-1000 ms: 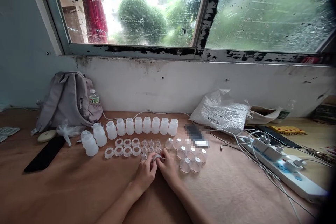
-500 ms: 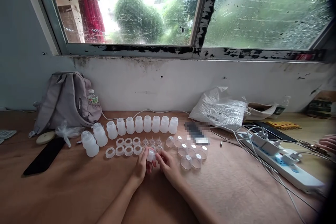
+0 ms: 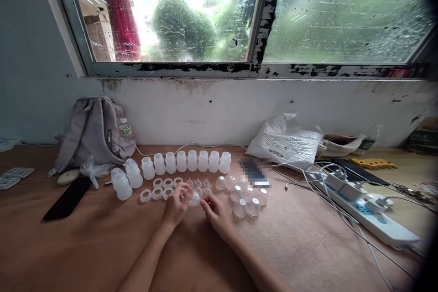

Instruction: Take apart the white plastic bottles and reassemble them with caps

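Note:
A small clear ribbed bottle collar (image 3: 195,198) is held above the table between my hands. My left hand (image 3: 178,203) is closed, its thumb and fingers on the collar's left side. My right hand (image 3: 215,212) pinches at the collar's right end; anything between those fingertips is too small to make out. Just behind are several clear bottle nipples (image 3: 205,183), partly covered by the fingers. White collar rings (image 3: 157,193) lie in two rows left of them, some hidden by my left hand. Clear dome caps (image 3: 240,208) stand grouped to the right.
Several frosted bottles (image 3: 170,163) line the back, two more (image 3: 121,184) at the left. A grey backpack (image 3: 94,132), black pouch (image 3: 67,198) and plastic bag (image 3: 94,171) lie left. Rightward are a phone (image 3: 253,171), silver mailer (image 3: 285,141) and power strip (image 3: 393,227) with loose cables.
My left hand has shifted left and its fingers have moved up around the collar's left side. The right hand stays near the same spot, still pinched. The camera view has shifted slightly.

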Demonstrator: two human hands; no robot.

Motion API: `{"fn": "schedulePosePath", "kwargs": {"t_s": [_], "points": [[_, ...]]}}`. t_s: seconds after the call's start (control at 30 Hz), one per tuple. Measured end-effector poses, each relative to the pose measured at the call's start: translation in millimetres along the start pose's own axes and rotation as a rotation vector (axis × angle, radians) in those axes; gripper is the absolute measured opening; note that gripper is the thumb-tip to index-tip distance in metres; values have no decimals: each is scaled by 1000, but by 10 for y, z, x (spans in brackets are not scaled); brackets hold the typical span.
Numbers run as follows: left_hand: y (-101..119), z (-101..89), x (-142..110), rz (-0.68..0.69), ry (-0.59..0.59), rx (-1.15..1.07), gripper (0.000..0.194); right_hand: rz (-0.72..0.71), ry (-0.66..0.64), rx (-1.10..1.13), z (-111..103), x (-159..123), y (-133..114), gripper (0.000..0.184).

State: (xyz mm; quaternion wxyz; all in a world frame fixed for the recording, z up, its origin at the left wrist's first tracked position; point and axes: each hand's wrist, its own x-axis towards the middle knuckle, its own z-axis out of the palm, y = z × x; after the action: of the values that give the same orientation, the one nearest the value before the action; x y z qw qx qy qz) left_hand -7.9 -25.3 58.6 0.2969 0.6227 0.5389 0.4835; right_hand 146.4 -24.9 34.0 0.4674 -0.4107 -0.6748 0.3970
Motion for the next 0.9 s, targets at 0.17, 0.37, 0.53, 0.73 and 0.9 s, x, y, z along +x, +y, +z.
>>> {"fn": "schedulePosePath", "kwargs": {"t_s": [0.17, 0.37, 0.53, 0.73, 0.9], "points": [[-119, -573, 376, -107, 404, 253, 40, -5, 81, 27, -30, 33, 93, 20], [-365, -1032, 804, -133, 306, 742, 45, -16, 118, -38, -53, 74, 144, 19], [-484, -1021, 814, -83, 348, 806, 27, -115, 41, -232, -89, 55, 106, 18], [-347, -948, 600, 165, 592, 780, 24, -198, -108, -447, -56, -7, 65, 22], [-74, -713, 284, 664, 767, 550, 12, -173, -65, -468, -21, -12, 102, 12]]}}
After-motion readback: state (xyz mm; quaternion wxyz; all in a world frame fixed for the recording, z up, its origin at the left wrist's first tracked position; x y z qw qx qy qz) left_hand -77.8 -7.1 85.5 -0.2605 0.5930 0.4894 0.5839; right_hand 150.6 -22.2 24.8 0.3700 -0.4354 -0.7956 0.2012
